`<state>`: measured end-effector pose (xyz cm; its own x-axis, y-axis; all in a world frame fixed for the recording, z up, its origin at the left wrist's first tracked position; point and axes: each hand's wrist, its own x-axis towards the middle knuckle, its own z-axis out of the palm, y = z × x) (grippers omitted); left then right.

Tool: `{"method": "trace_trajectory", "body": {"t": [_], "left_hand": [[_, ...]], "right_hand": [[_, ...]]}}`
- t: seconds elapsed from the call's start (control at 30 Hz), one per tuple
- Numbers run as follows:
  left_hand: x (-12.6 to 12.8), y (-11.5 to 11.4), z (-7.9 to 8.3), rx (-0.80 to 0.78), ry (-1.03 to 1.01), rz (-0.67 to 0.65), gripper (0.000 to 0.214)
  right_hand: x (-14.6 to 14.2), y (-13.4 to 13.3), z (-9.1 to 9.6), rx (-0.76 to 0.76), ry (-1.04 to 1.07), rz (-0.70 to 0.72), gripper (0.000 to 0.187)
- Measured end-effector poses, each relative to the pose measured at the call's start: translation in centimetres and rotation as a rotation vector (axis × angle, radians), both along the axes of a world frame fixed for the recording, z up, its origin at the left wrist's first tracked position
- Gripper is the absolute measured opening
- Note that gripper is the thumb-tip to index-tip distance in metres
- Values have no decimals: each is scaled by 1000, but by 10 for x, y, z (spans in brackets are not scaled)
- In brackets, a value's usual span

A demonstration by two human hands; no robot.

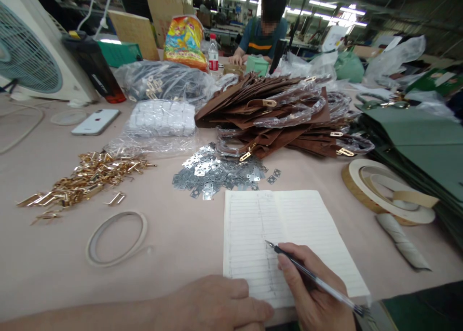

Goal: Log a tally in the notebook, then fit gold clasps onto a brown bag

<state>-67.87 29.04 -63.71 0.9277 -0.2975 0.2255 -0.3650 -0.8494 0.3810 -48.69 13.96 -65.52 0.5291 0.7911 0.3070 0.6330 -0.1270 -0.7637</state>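
An open lined notebook point(249, 225) lies on the table in front of me, with faint handwriting on its left page. My right hand point(314, 287) grips a pen point(307, 273), whose tip is over the left page, at or just above the paper. My left hand point(220, 304) rests flat at the notebook's lower left edge, fingers stretched across the bottom of the page. Just beyond the notebook is a heap of small silver metal plates point(224, 172). To the left lie a pile of gold metal clasps point(90, 177) and a thin roll of tape point(96, 242).
Brown leather pieces with plastic-wrapped handles point(289, 114) are stacked behind the plates. Wide tape rolls point(350, 186), a cardboard tube point(401, 244) and green pieces point(427, 128) sit at right. A phone point(96, 122), bottle point(94, 66) and fan point(32, 46) stand left. Another person point(267, 27) works opposite.
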Motion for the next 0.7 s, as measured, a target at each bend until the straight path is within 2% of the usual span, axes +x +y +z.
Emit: {"method": "trace_trajectory", "body": {"t": [0.27,0.53,0.7], "left_hand": [[0,3,6,-45,39,19,8],[-1,1,0,-20,4,21,15],[-2,2,2,-32,20,18,8]], "right_hand": [[-1,0,1,-7,3,-16,15],[-1,0,-1,6,-39,3,14],[1,1,-2,-15,-59,-1,15]]}}
